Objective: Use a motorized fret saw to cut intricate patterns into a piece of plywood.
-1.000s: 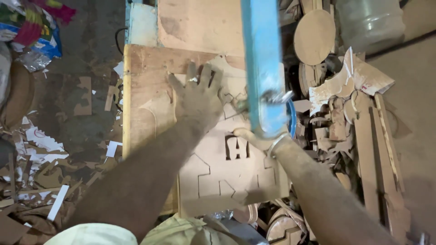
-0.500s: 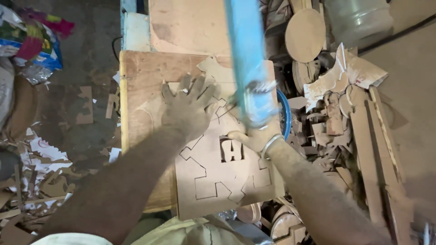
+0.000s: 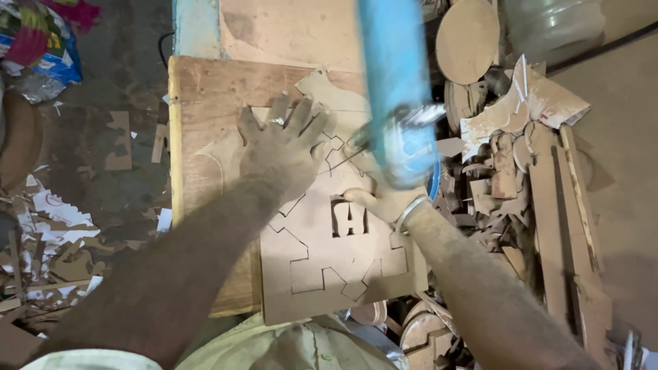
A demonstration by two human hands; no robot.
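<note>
The left hand (image 3: pixel 284 154) lay flat, fingers (image 3: pixel 301 118) spread and grasping nothing, pressed on the thin brown fibreboard sheet cut with jigsaw-like outlines (image 3: pixel 336 264), seemingly to hold it down against the blade's pull; the sheet rested on the pale plywood worktop (image 3: pixel 205 103) and overhung its near edge, directly under both sets of fingers; the right hand (image 3: pixel 384 202), a metal bangle (image 3: pixel 410 211) at its wrist, sat on the sheet's right side, largely hidden by the blue arm of the saw machine (image 3: pixel 397 89), so whether its fingers were clenched or loose could not be told; the two hands flanked the cutting point, likely to steer the sheet; right of the right fingers lay a heap of brown offcuts and round discs (image 3: pixel 507 157); beyond them stood a clear plastic jar (image 3: pixel 548 24), its contents unreadable; left of the left fingers, pale scraps (image 3: pixel 55 219) littered the floor.
</note>
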